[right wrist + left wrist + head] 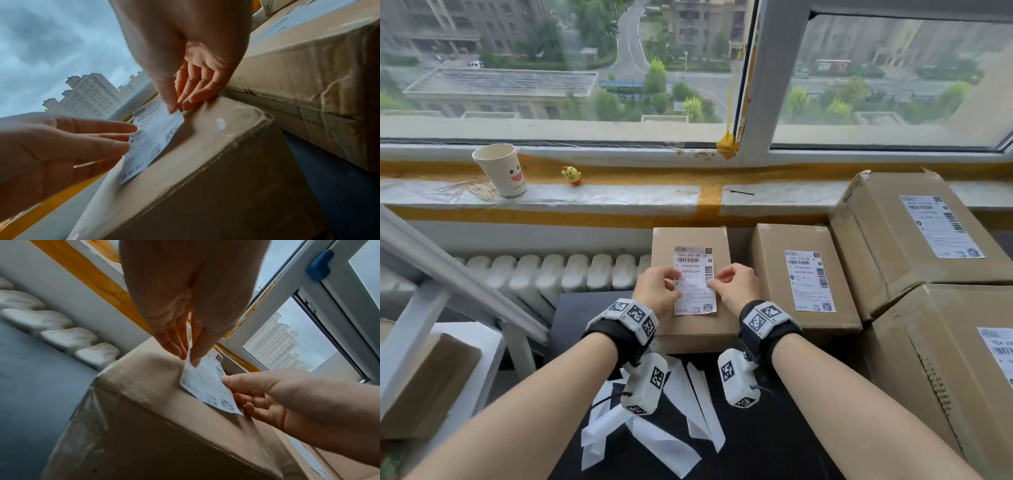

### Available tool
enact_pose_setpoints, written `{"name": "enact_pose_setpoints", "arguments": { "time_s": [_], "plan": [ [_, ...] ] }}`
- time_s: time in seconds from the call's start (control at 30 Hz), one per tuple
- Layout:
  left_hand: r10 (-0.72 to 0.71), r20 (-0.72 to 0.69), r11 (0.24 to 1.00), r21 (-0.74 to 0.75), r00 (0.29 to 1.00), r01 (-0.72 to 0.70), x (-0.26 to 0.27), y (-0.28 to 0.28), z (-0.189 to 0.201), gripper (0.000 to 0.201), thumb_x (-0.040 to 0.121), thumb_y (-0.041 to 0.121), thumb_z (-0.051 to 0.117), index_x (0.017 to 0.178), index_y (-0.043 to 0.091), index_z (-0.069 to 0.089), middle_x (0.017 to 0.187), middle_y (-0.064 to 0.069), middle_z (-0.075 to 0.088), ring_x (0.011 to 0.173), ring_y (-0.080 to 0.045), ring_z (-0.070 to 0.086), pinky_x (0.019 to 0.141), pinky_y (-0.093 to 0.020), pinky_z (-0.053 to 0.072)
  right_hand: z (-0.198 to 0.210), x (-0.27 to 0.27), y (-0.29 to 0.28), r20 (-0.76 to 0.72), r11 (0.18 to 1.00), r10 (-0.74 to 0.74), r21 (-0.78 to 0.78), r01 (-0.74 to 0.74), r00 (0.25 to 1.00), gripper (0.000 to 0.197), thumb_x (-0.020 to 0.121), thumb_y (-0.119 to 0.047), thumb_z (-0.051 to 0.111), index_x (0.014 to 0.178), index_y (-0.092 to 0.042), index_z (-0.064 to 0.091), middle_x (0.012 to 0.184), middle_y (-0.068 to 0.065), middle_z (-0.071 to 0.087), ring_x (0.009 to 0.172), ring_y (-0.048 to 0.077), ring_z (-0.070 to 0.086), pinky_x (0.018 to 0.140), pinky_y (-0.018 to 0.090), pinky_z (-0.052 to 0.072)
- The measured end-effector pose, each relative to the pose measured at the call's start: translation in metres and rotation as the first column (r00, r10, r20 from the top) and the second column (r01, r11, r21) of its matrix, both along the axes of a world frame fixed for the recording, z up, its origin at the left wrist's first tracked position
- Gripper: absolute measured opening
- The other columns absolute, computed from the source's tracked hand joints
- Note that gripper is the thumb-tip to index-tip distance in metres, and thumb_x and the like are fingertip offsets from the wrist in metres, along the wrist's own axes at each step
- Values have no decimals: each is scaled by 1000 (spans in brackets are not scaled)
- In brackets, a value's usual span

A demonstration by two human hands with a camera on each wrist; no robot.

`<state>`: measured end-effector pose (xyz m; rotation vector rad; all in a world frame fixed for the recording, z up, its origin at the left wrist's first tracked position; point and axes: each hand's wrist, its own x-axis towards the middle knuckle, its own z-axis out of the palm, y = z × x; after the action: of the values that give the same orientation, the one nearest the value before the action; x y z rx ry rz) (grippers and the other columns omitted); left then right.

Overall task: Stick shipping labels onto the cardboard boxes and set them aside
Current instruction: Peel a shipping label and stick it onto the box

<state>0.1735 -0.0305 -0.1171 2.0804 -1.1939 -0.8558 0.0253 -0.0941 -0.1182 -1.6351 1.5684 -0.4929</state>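
Beside a high window over a street, on a black tabletop (571,318) littered with peeled backing strips (671,442): a small cardboard box (690,240) with a shipping label (694,279) held over its top face. Left hand (655,291) pinching the label's left edge between thumb and fingertips; right hand (734,287) pinching the right edge the same way, spare fingers loosely curled. Step in hand, by judgement: positioning and laying down the label, not yet smoothed. Next move likely calls for lowering it square to the box edges, then pressing flat from one end to avoid creases or bubbles, and shifting the box toward the 3 labelled boxes (806,270) stacked to the right. Seen from the head camera, a label looking almost flat and centred; seen from the left wrist, the near corner lifted clear of the cardboard with the right thumb (236,380) on top and fingers beneath. Seen from the right wrist, shadow under the label's right edge, confirming that side unstuck; whether the far end already adheres, impossible to tell.
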Motion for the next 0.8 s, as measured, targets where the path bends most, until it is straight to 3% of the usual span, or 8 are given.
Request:
{"name": "enact_pose_setpoints", "arguments": {
  "time_s": [0.13,0.27,0.5,0.63,0.8],
  "plan": [
    [18,28,1000,22,999,-19,-1,-1,-3,33,81,0,59,113,9,64,100,-11,68,90,-21,65,87,-35,55,1,3,0,-45,1000,1,-6,-1,999,21,80,-24,73,95,-15,61,85,-4,62,79,12,58,56,17,39],
    [19,62,999,37,998,-22,-2,-1,-3,33,85,2,57,116,10,64,100,-10,69,93,-22,66,88,-36,55,2,6,1,-107,1000,14,-3,-14,994,22,80,-26,73,93,-18,58,91,-2,67,80,13,58,67,25,46],
    [-23,122,1000,21,992,20,-1,-1,-3,28,83,0,61,110,6,68,121,-2,58,93,-17,63,92,-32,52,6,10,2,-203,998,60,-24,-66,977,22,81,-28,72,94,-19,56,96,0,68,79,14,57,64,24,41],
    [-29,130,1000,17,991,27,-2,1,-3,28,84,1,61,110,6,68,123,-1,56,92,-15,63,93,-31,52,11,11,2,-266,991,114,-33,-127,957,23,83,-28,70,98,-17,57,102,3,67,90,21,63,69,28,47],
    [-103,203,993,72,974,90,2,1,0,34,81,6,63,114,13,67,129,0,51,104,-20,60,96,-31,48,18,9,3,-357,983,157,-29,-179,921,28,84,-30,66,105,-13,57,109,8,65,99,28,61,72,30,45]
  ]
}}
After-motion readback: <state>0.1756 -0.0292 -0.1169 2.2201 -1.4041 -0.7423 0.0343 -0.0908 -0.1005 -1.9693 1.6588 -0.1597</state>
